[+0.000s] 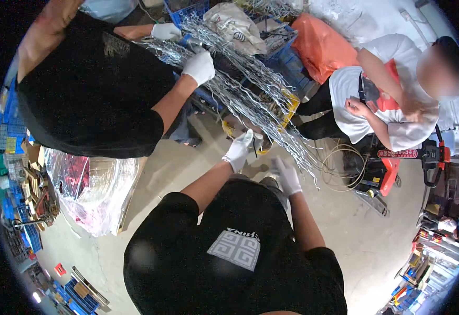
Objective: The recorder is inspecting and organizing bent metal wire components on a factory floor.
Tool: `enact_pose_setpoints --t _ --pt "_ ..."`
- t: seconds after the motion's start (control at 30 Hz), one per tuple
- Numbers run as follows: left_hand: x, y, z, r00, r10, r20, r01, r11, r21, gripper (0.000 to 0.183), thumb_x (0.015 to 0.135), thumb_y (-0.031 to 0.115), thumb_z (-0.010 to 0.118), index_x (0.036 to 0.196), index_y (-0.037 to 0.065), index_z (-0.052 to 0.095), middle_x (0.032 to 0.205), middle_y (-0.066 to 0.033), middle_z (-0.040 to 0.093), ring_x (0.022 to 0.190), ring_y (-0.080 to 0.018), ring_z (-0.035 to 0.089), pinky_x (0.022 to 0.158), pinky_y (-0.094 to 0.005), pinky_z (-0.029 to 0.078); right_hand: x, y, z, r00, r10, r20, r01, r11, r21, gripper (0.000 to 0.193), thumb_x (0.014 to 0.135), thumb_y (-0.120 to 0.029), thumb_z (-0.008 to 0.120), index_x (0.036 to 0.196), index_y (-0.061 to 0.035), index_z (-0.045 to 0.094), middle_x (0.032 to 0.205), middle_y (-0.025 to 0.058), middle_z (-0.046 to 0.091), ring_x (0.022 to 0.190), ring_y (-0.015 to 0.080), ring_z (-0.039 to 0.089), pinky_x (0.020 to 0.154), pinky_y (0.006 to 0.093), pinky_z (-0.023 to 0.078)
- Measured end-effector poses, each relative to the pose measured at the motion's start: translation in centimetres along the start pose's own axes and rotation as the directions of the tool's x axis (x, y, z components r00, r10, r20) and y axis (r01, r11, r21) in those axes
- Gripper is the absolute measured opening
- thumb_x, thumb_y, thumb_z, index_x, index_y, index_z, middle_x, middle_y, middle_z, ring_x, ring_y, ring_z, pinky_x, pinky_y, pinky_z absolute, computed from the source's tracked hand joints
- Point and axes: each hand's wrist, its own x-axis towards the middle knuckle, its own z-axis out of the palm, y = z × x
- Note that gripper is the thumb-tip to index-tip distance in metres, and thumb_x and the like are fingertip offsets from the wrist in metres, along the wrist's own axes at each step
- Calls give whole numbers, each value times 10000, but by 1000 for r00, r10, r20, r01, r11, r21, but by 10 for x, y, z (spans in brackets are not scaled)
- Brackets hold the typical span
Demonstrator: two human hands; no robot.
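Note:
My left hand [237,153], in a white glove, is closed at the near side of a bundle of twisted silvery metal strands [250,100]. Its fingers pinch together; what they hold is too small to make out, though a thin dark strip [256,149] shows beside the fingertips. Lower and to the right, my gloved right hand [288,178] is slightly blurred, its fingers stretched out and apart, with nothing visible in them. The strands run from the upper left down to the right, over a yellow crate [291,109], with their loose ends hanging past it.
At left, a co-worker in black has a white-gloved hand [199,67] on the strands. Another person in a white shirt [345,100] is at right, beside a red-and-black pallet truck [389,176]. An orange sack [321,47] and blue crates [190,11] stand behind; a film-wrapped pallet load [95,194] is left.

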Motion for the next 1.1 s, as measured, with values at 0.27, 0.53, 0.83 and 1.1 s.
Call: enact_pose_setpoints --t 0.27,0.53,0.83,1.1 --pt "-9 -13 -19 987 -140 80 134 987 84 269 930 298 492 921 44 580 753 -38 581 596 -138 514 599 -279 472 48 -25 49 926 246 285 -323 908 267 374 917 -387 453 874 -43 594 744 56 576 530 89 470 444 196 365" --pt "6 -16 -21 968 -202 150 211 976 -47 256 928 332 485 901 85 547 706 -20 531 555 -127 466 547 -274 432 61 -8 29 754 376 538 -630 646 431 326 919 -342 458 683 -121 492 558 -30 405 413 51 289 347 186 201" --pt "18 13 36 998 -58 -20 37 824 -566 389 943 456 388 737 142 490 541 33 332 443 -88 305 369 -232 246 33 -24 24 802 322 503 -592 545 594 306 917 -298 448 666 -125 464 522 -53 329 392 46 202 347 199 153" --pt "13 -2 37 997 -55 52 75 807 -586 489 935 511 358 571 185 349 463 70 200 379 -68 143 344 -254 102 27 -16 16 755 278 594 -643 492 587 307 915 -295 441 654 -133 444 515 -56 313 388 47 186 343 206 136"
